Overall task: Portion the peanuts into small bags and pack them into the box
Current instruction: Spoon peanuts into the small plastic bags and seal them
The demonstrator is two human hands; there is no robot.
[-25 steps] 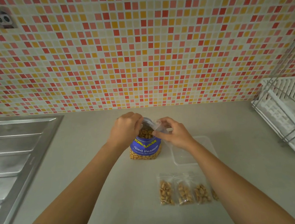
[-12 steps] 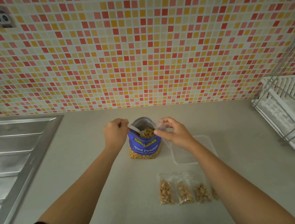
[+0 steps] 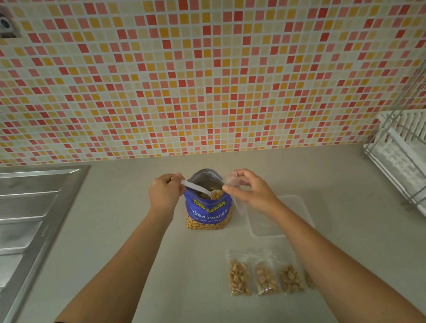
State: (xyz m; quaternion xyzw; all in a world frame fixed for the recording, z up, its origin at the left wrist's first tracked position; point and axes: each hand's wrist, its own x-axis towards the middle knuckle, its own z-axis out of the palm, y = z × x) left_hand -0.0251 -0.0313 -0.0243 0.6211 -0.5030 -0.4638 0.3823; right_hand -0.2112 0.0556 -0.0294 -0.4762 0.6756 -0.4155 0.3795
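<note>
White spoon (image 3: 201, 189) slanting into peanut bag (image 3: 208, 210)

The beige counter (image 3: 143, 257) carries the peanut pouch (image 3: 209, 214), clear box (image 3: 280, 217), filled bags (image 3: 264, 275) and dish rack (image 3: 418, 166).

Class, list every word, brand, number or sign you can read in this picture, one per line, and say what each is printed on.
"TONG GARDEN": yellow letters on the blue foil peanut bag.
"lted Peanuts": white letters below it on the same bag; the start of the word is hidden.
A smaller line beneath: too blurred to read.
Small clear plastic bags of peanuts: no print visible.
</note>
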